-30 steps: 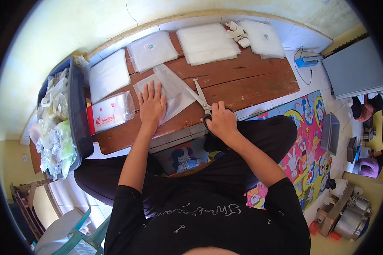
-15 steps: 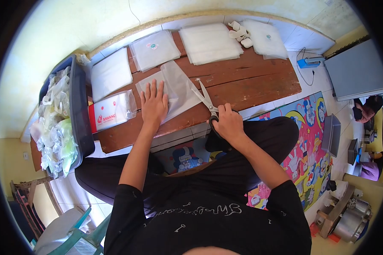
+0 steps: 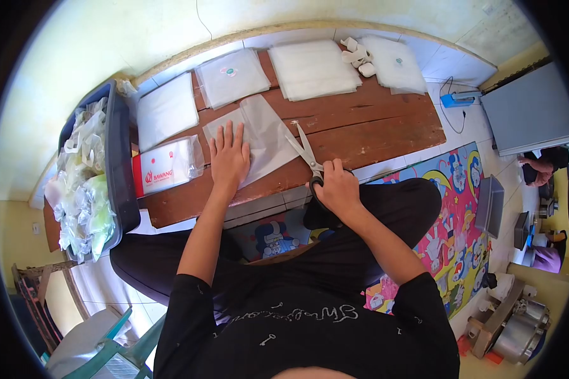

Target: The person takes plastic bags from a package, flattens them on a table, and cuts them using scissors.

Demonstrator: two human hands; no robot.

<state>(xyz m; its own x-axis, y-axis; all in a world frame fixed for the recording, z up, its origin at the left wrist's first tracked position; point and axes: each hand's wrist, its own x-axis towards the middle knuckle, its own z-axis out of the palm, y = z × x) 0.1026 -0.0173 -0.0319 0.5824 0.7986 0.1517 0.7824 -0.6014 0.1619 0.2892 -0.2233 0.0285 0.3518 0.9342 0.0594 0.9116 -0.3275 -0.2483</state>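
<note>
My left hand (image 3: pixel 229 155) lies flat with its fingers spread on a clear plastic bag (image 3: pixel 263 136) near the front edge of the wooden table (image 3: pixel 373 123). My right hand (image 3: pixel 338 189) is closed around the black handles of a pair of scissors (image 3: pixel 307 151). The blades are parted and point away from me, with one blade at the right edge of the bag. Left of my left hand is a red and white bag pack (image 3: pixel 164 169). Stacks of clear bags (image 3: pixel 313 68) lie along the table's far side, with a white coiled strap (image 3: pixel 358 55) between two of them.
A dark bin (image 3: pixel 121 170) full of plastic bags stands at the left. A blue device (image 3: pixel 456 100) with a cord is on the floor at the right, beside a grey cabinet (image 3: pixel 530 107). A colourful mat (image 3: pixel 446 234) covers the floor. Another person's arm (image 3: pixel 537 169) shows at far right.
The scissors and my right hand have shifted slightly right, and the blades' tips have drawn back along the bag's edge. My left hand stays flat on the bag.
</note>
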